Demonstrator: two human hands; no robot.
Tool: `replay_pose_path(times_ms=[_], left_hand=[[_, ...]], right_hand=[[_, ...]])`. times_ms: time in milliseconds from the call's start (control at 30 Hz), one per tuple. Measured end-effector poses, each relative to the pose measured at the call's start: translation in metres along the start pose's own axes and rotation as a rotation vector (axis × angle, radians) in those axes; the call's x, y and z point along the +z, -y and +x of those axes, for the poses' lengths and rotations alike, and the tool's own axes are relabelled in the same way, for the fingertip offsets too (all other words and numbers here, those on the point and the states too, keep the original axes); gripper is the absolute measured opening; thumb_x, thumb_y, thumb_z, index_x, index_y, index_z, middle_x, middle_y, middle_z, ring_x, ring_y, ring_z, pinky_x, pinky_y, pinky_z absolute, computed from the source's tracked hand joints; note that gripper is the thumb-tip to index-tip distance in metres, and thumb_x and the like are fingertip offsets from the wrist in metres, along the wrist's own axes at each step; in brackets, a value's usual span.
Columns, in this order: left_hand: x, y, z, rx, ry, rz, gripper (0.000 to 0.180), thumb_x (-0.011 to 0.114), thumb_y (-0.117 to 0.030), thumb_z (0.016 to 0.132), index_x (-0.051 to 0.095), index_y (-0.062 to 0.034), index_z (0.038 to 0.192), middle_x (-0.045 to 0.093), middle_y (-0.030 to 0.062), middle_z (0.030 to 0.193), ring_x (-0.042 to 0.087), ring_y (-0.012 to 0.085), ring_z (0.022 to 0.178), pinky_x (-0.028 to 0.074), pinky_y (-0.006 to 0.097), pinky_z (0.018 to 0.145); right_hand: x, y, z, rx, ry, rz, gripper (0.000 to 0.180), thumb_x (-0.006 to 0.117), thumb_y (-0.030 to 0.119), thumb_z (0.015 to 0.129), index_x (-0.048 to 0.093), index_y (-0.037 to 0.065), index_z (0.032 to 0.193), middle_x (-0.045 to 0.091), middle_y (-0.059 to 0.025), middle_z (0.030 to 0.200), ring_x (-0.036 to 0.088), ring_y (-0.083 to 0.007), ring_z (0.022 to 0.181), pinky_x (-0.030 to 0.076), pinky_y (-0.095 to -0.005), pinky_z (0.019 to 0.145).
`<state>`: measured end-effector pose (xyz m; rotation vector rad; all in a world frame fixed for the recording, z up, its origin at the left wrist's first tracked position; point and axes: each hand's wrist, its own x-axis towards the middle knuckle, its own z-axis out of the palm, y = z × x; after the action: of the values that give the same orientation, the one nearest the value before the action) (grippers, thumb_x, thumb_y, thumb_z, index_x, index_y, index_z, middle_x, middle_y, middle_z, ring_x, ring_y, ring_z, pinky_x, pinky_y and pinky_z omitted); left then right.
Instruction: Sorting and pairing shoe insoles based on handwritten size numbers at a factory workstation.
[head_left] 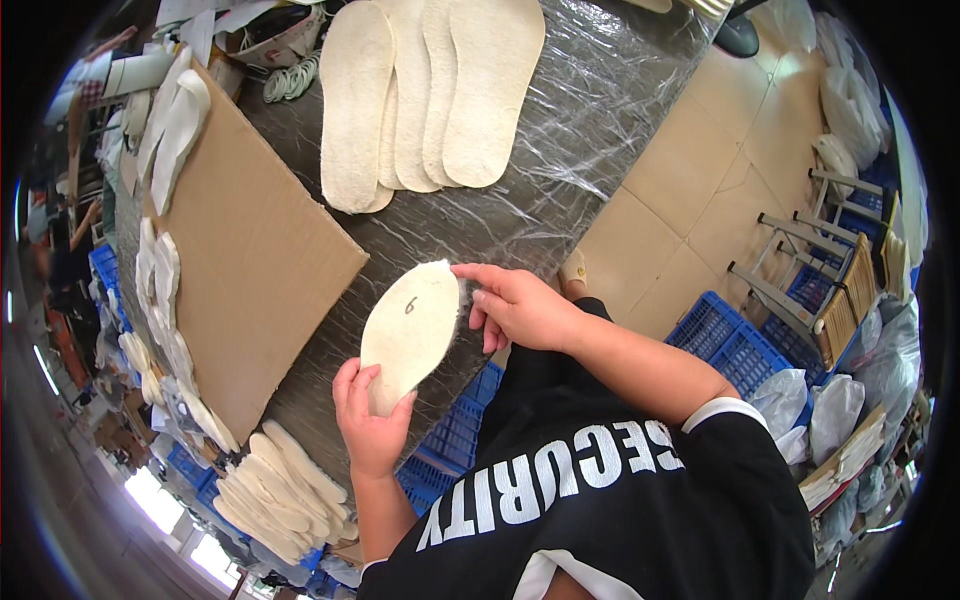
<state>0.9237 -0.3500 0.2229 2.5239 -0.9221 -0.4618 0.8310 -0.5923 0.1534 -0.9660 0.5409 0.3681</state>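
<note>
A cream felt insole [410, 335] with a small handwritten mark near its toe is held over the edge of a table [560, 150] wrapped in clear plastic film. My left hand [368, 420] grips its heel end from below. My right hand [515, 305] pinches the toe end, thumb and forefinger on the rim. A row of several larger cream insoles [430, 90] lies overlapped on the table farther away.
A big sheet of brown cardboard [250, 260] lies on the table to the left, with more insoles [160, 290] stacked along its edges. Another pile of insoles [280, 490] sits lower left. Blue plastic crates [735, 345] stand on the tiled floor, beside bags and a metal rack.
</note>
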Motion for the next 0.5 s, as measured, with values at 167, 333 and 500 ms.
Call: replay_pose_path(times_ms=[167, 333, 500], left_hand=[[0.0023, 0.0035, 0.0003, -0.011, 0.015, 0.0, 0.056, 0.081, -0.005, 0.059, 0.057, -0.0023, 0.109, 0.05, 0.0173, 0.122, 0.052, 0.0349, 0.11, 0.044, 0.042, 0.093], [0.005, 0.0039, 0.0024, -0.026, 0.015, 0.002, 0.055, 0.08, -0.004, 0.059, 0.057, -0.0031, 0.108, 0.051, 0.0166, 0.123, 0.052, 0.0337, 0.111, 0.042, 0.041, 0.095], [0.0054, 0.0029, 0.0049, -0.025, 0.023, 0.008, 0.055, 0.081, -0.005, 0.059, 0.057, -0.0028, 0.108, 0.051, 0.0166, 0.124, 0.052, 0.0338, 0.112, 0.043, 0.041, 0.095]], right_hand=[[0.0, 0.0042, -0.0015, 0.024, 0.017, -0.016, 0.044, 0.036, 0.007, 0.099, 0.036, 0.006, 0.143, 0.058, -0.006, 0.08, 0.062, -0.0129, 0.061, 0.052, -0.0261, 0.056], [-0.0008, 0.0022, -0.0002, 0.025, 0.017, -0.01, 0.044, 0.036, 0.007, 0.099, 0.036, 0.007, 0.143, 0.057, -0.0059, 0.08, 0.062, -0.0128, 0.061, 0.052, -0.0258, 0.056], [-0.0014, 0.0032, -0.0006, 0.018, 0.015, -0.024, 0.045, 0.036, 0.006, 0.099, 0.035, 0.007, 0.144, 0.057, -0.0059, 0.08, 0.062, -0.0126, 0.061, 0.052, -0.0259, 0.056]])
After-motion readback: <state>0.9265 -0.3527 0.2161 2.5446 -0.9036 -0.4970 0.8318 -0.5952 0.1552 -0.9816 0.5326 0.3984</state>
